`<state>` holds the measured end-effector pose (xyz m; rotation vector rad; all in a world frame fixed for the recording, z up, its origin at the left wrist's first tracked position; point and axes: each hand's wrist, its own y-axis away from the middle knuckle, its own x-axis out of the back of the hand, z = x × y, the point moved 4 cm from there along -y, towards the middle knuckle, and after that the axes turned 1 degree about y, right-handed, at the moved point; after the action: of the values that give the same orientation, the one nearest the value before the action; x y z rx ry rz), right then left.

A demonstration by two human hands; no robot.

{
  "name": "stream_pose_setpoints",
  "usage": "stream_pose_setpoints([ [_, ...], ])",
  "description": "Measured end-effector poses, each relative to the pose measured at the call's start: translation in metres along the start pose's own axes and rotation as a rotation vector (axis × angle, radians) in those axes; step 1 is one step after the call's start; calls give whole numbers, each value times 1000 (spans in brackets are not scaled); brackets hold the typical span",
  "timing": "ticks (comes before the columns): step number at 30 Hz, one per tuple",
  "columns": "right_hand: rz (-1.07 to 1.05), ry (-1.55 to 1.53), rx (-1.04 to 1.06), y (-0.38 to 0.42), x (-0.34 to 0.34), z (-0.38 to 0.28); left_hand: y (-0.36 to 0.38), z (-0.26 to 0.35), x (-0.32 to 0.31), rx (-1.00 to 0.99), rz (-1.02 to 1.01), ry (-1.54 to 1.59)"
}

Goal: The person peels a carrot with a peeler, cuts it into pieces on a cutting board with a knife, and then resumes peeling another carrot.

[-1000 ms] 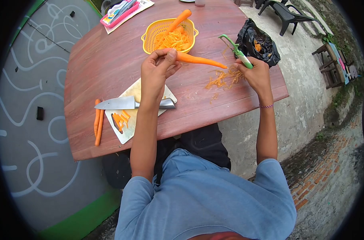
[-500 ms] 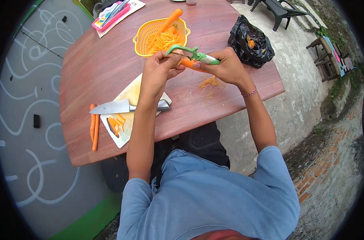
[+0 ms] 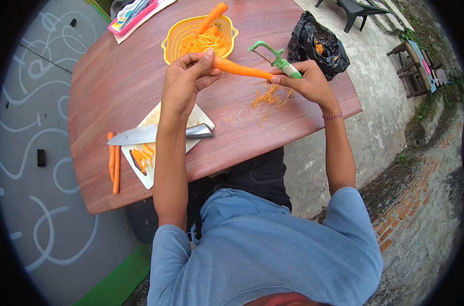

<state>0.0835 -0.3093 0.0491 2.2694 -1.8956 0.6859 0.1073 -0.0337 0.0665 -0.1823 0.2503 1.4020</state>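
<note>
A smooth orange carrot (image 3: 243, 70) stretches level between my hands above the table. My left hand (image 3: 187, 79) is closed on its thick end, thumb on top. My right hand (image 3: 313, 84) grips a green and white vegetable peeler (image 3: 284, 66), and its thumb and fingers also touch the carrot's thin tip. The peeler's blade points up and left, apart from the carrot. Below lie loose carrot peelings (image 3: 273, 95) on the table. Just beyond my left hand stands a yellow basket (image 3: 166, 45) holding shredded carrot and a whole carrot (image 3: 210, 19).
A large knife (image 3: 135, 135) rests across a white cutting board (image 3: 200, 117) with carrot sticks (image 3: 144, 154). Unpeeled carrots (image 3: 116, 171) lie left of it. A black plastic bag (image 3: 300, 41) with peelings stands at the table's right edge. A pink tray (image 3: 140, 18) sits at the far left.
The peeler has come away from the carrot and moved right. My hands have spread apart, and the carrot now shows along its length between them.
</note>
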Motion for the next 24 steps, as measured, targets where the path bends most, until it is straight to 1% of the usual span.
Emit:
stream_pose_setpoints([
  [1,-2,-1,0,1,2,-3,-1,0,1,0,2,0],
  [3,-36,31,-246,6,8,-1,-1,-2,2,11,-18,-14],
  [7,-16,94,-271,5,7,17,0,1,5,1,10,-52],
  [9,101,219,-75,4,11,25,-1,2,7,13,6,-70],
  [10,120,284,-25,7,14,27,-1,4,7,9,15,-74],
  [11,115,278,-21,8,19,29,0,7,5,9,16,-100],
  [13,36,506,-110,9,26,21,-1,11,4,8,17,-126],
  [14,52,598,-171,12,28,11,-3,11,2,10,-11,-147],
  [15,54,600,-174,12,28,8,-5,12,-1,12,-40,-168],
  [17,161,649,-149,13,32,1,-5,13,-8,1,-54,-193],
  [18,174,724,-175,11,33,-6,-6,13,-12,-12,-63,-219],
  [19,177,726,-173,10,31,-6,-8,12,-14,-16,-65,-218],
  [21,257,455,-44,12,25,-3,-12,9,-20,5,-85,-252],
  [22,189,268,-34,10,17,0,-13,8,-25,4,-87,-252],
  [23,191,270,-32,10,14,1,-13,7,-31,8,-73,-275],
  [24,125,82,-24,10,3,-5,-14,7,-37,13,-58,-296],
])
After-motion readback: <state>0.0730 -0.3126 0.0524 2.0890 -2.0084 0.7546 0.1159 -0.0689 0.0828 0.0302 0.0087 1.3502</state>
